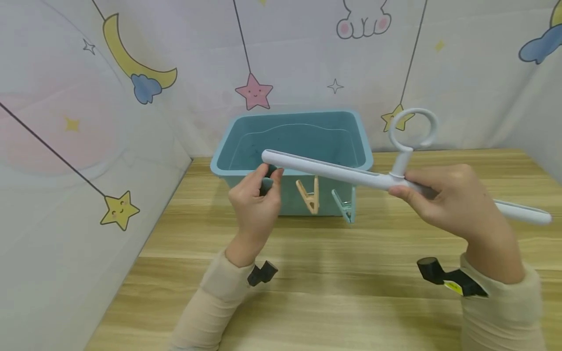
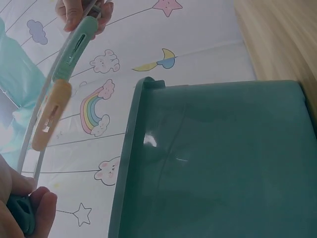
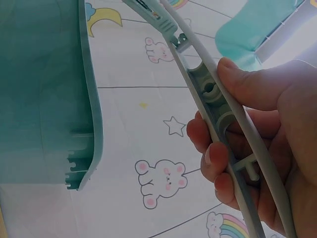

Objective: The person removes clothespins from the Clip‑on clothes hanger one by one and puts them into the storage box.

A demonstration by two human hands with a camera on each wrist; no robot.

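Observation:
A white clip hanger (image 1: 325,168) with a ring-shaped hook (image 1: 434,127) is held up in front of the teal bin. My right hand (image 1: 456,200) grips its bar beside the hook; in the right wrist view, fingers and thumb wrap the slotted bar (image 3: 242,173). Near the bar's left end, my left hand (image 1: 256,202) pinches a dark green clip (image 1: 266,185). Whether that clip is fastened to the bar cannot be told. A peach clip (image 1: 311,197) and a light green clip (image 1: 347,207) hang from the bar between my hands.
The teal bin (image 1: 291,172) stands on the wooden table (image 1: 351,292), close to the back wall. Printed white cloth (image 1: 298,58) lines the back and sides. A small black camera (image 1: 262,274) sits on each wrist.

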